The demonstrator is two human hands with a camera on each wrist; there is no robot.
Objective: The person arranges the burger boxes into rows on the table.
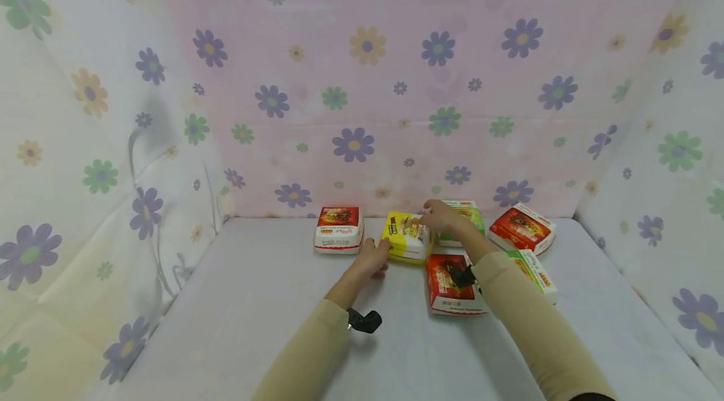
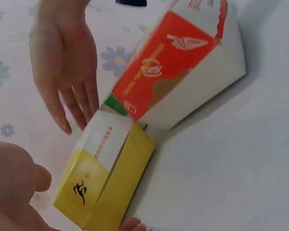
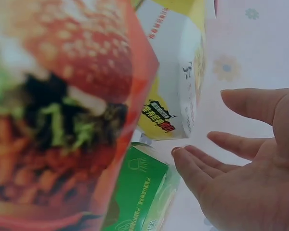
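A yellow and white burger box (image 1: 408, 236) sits between the two hands on the table. My left hand (image 1: 370, 258) is at its left side. In the left wrist view, that hand's thumb is raised clear of the yellow face, with fingertips (image 2: 131, 224) by the lower edge. Beyond the box's right side, my right hand (image 1: 447, 220) hovers above a green and white box (image 1: 471, 215). The right wrist view shows the right hand (image 3: 250, 159) with spread, relaxed fingers and nothing in its grasp. A red and white burger box (image 1: 449, 281) stands in front of the yellow one.
Left of the hands is another red and white box (image 1: 339, 230). At the right lie a tilted red box (image 1: 523, 229) and a green and white box (image 1: 537, 275), partly hidden by the right sleeve. Flowered cloth (image 1: 362, 74) hangs behind and beside the white table (image 1: 254, 300).
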